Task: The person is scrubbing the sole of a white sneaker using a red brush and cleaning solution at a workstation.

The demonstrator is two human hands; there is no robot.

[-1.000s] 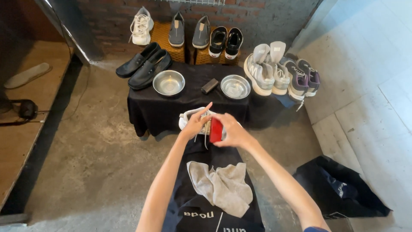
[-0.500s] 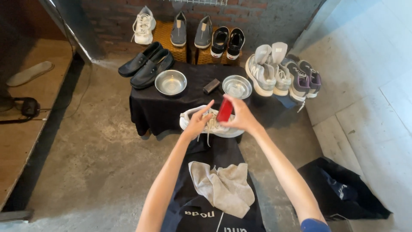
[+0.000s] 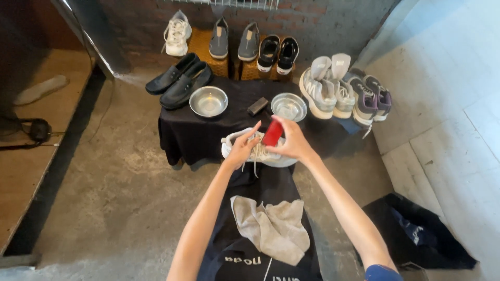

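My left hand holds a white lace-up sneaker at its laces, just in front of a low table draped in black cloth. My right hand grips a small red object above the sneaker's middle, close to the left fingertips. Whether the red object is a brush or a sponge I cannot tell. A crumpled grey rag lies on the dark apron over my lap.
On the table stand two metal bowls and a small dark block. Black loafers, grey and black shoes and pale sneakers line the back and right. A black bag lies on the floor at right.
My right hand has lifted the red object up and slightly to the right, from beside the sneaker to above it. The left hand stays on the laces.
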